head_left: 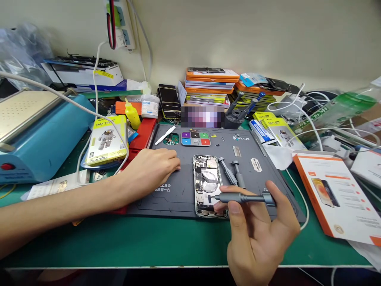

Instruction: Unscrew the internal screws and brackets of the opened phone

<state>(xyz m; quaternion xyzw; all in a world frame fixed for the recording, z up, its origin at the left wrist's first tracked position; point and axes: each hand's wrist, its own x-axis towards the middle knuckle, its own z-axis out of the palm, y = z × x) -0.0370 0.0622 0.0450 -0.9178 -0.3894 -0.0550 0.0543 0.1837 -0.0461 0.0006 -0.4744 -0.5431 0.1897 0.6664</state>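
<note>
Right hand (258, 234) holds screwdriver (245, 198) over opened phone (209, 186).

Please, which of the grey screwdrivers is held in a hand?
The grey screwdriver gripped in the right hand; two similar ones lie on the dark mat, beside the opened phone.

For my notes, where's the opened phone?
In the head view, the opened phone lies right of centre on the mat, left of two loose screwdrivers.
</note>
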